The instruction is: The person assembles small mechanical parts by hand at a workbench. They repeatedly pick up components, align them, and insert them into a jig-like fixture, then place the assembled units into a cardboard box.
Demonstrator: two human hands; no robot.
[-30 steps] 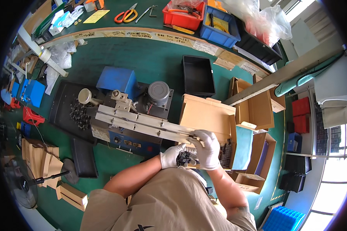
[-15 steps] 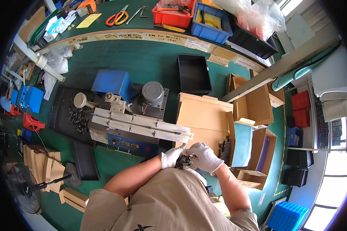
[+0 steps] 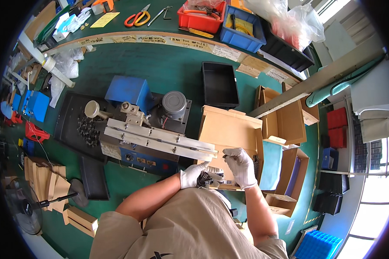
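My left hand [image 3: 193, 175], in a white glove, is closed around a bunch of small black parts [image 3: 204, 179] close to my body. My right hand [image 3: 241, 167], also gloved, is raised beside the right end of a long metal rail [image 3: 160, 140]. Its thumb and fingers pinch a small dark part [image 3: 225, 156], too small to make out in detail. The rail runs across a bench machine with a blue control panel [image 3: 149, 162]. Behind my right hand lies an open cardboard box [image 3: 233, 123]; similar black parts along its right side are mostly hidden by that hand.
A dark tray [image 3: 67, 129] with a heap of black parts sits left of the machine. An empty-looking black bin [image 3: 219, 84] stands behind the cardboard box. A slanting metal post [image 3: 289, 93] crosses at the right. More cardboard boxes [image 3: 285, 114] stand beyond it.
My right hand has left the bunch in my left hand and moved up and right to near the rail's end, a small dark part at its fingertips. My left hand has stayed in place.
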